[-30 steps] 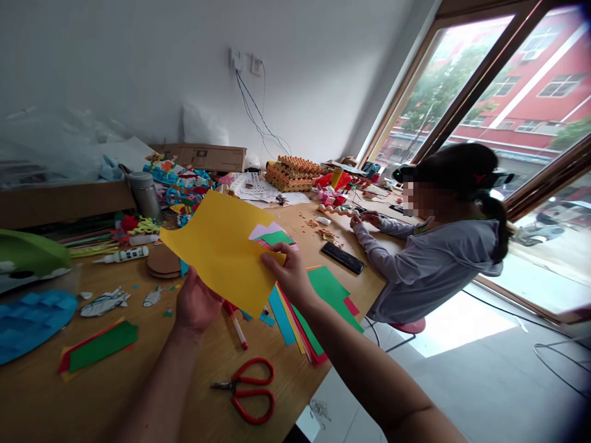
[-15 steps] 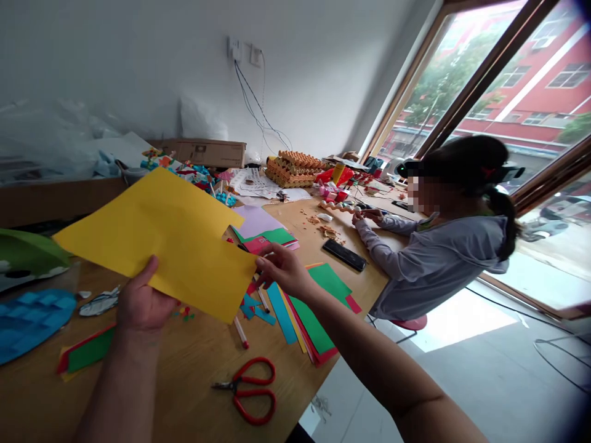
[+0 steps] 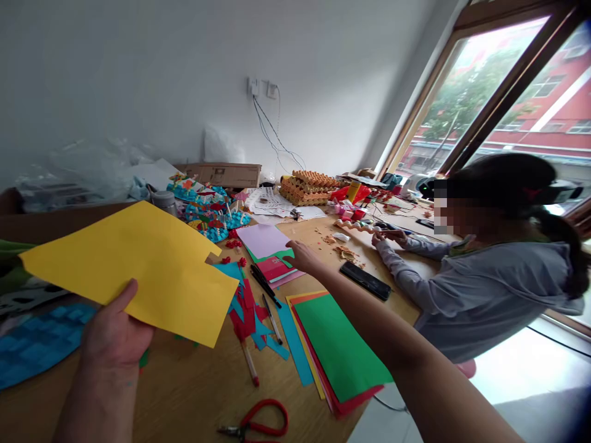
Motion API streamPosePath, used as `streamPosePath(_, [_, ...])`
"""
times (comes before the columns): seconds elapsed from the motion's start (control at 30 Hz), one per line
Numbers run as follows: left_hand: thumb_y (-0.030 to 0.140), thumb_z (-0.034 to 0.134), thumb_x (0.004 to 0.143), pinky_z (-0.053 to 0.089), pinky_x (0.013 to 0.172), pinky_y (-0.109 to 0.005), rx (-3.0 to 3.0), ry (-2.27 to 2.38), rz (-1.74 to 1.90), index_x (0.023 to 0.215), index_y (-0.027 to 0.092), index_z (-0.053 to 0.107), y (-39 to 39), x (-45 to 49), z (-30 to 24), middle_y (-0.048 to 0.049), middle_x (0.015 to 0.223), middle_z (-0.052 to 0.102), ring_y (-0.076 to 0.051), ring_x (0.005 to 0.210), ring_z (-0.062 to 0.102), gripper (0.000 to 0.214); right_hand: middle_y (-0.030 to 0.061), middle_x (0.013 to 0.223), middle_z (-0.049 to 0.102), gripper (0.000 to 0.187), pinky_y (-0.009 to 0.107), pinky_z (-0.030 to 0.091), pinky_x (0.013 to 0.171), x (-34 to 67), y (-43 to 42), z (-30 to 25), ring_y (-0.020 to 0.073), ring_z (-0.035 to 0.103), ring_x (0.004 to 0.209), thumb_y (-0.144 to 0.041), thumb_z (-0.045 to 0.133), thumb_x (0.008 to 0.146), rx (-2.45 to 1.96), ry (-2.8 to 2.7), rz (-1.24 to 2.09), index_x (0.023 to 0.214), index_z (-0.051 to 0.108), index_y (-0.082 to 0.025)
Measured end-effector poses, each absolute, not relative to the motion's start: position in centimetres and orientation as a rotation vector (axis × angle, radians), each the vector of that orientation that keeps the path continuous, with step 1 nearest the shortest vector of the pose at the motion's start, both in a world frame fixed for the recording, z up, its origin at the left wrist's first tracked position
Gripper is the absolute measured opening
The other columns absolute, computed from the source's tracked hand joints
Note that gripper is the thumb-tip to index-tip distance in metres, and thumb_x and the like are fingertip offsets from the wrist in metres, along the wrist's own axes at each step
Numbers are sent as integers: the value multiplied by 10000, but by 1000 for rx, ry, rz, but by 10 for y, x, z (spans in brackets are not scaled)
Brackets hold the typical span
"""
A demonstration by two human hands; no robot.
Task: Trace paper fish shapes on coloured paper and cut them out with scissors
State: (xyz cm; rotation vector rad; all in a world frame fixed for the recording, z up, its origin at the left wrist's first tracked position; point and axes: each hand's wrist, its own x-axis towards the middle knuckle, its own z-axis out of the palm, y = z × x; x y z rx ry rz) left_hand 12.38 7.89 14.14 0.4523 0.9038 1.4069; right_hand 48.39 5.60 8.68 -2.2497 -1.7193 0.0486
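Single head view. Our left hand [image 3: 115, 335] clamps a sheet of yellow card paper [image 3: 133, 271] at its lower edge, thumb on the front face, fingers behind. The sheet is matte and flat with a slight flex, has a stepped notch cut into its right side, and hangs above the left half of the wooden table [image 3: 184, 394]. Our right hand [image 3: 301, 256] is apart from the sheet, reaching across the table with its fingers [image 3: 290, 247] close together. It is nearest a lilac paper sheet [image 3: 262, 240] lying on a small pile with a glossy red card [image 3: 272, 269]. We cannot tell whether the fingertips touch the paper.

Just below that pile lie black pens [image 3: 263, 284], and beside them a heap of cut red and blue paper scraps [image 3: 244, 314]. Long blue paper strips [image 3: 290, 347] run toward a stack of green paper [image 3: 339, 344] near the table's right edge. Red-handled scissors [image 3: 256, 421] sit at the near edge, partly out of frame. A black phone [image 3: 364, 280] lies face up further along. At the far edge, there is a stacked corrugated egg-tray model [image 3: 305, 187]. A co-worker in a grey hooded top [image 3: 489, 314] sits at the right, hands [image 3: 388, 237] together beside a wavy cream strip [image 3: 351, 226].
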Motion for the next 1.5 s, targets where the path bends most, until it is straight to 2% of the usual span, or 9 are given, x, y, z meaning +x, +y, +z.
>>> streamPosePath(0.2, [75, 472, 885, 488, 993, -320, 469, 934, 1386, 1151, 267, 652, 76, 126, 143, 27, 1281, 616, -165, 1176, 557, 373, 197, 1257, 557, 557, 374, 412, 956, 463, 119, 64, 297, 520, 1191, -404, 662, 826, -2279, -2038, 91, 1276, 491, -124])
streamPosePath(0.33, [83, 487, 884, 504, 965, -293, 512, 927, 1372, 1181, 280, 637, 79, 123, 136, 14, 1284, 615, -158, 1147, 577, 386, 202, 1274, 549, 637, 380, 422, 949, 456, 144, 51, 318, 523, 1189, -430, 708, 774, -2319, -2153, 141, 1288, 490, -124])
streamPosePath(0.47, [79, 489, 883, 506, 964, -300, 521, 926, 1379, 1189, 287, 633, 81, 121, 134, 9, 1275, 621, -154, 1092, 612, 397, 221, 1239, 573, 711, 384, 449, 925, 459, 154, 41, 321, 552, 1153, -550, 650, 790, -2361, -2196, 194, 1301, 478, -87])
streamPosePath(0.53, [79, 482, 886, 506, 968, -312, 512, 919, 1369, 1197, 280, 629, 81, 121, 134, -2, 1270, 624, -161, 1081, 620, 399, 211, 1226, 583, 692, 398, 457, 922, 462, 157, 39, 312, 561, 1138, -557, 624, 811, -2382, -2206, 204, 1299, 481, -88])
streamPosePath(0.67, [83, 484, 886, 510, 965, -329, 513, 907, 1351, 1208, 261, 622, 81, 123, 131, -24, 1245, 639, -183, 1100, 614, 393, 117, 1218, 581, 469, 445, 484, 895, 463, 161, 39, 242, 592, 1057, -454, 557, 905, -2405, -2237, 203, 1263, 514, -153])
streamPosePath(0.77, [70, 501, 873, 513, 962, -335, 522, 903, 1365, 1222, 281, 608, 81, 124, 130, -18, 1224, 652, -193, 1130, 598, 422, 93, 1197, 579, 368, 436, 506, 865, 457, 161, 39, 219, 599, 1016, -379, 551, 926, -2428, -2244, 184, 1223, 540, -162])
streamPosePath(1.0, [73, 548, 843, 525, 941, -329, 490, 932, 1381, 1169, 281, 645, 80, 125, 131, -9, 1227, 650, -218, 1152, 588, 399, 90, 1193, 578, 335, 421, 520, 844, 443, 161, 43, 214, 601, 1006, -339, 563, 924, -2484, -2191, 127, 1205, 550, -159])
streamPosePath(1.23, [103, 537, 856, 539, 913, -321, 470, 921, 1340, 1150, 262, 660, 85, 124, 122, -24, 1166, 682, -201, 1056, 644, 357, 91, 1195, 576, 331, 415, 523, 839, 448, 153, 54, 212, 602, 1003, -330, 569, 922, -2526, -2043, 122, 1205, 550, -159])
streamPosePath(1.5, [100, 527, 856, 564, 871, -330, 472, 929, 1295, 1163, 242, 651, 83, 129, 121, -45, 1061, 719, -196, 950, 685, 360, 93, 1187, 580, 327, 412, 522, 839, 481, 136, 99, 211, 603, 1000, -328, 570, 921, -2574, -1709, -37, 1197, 555, -154])
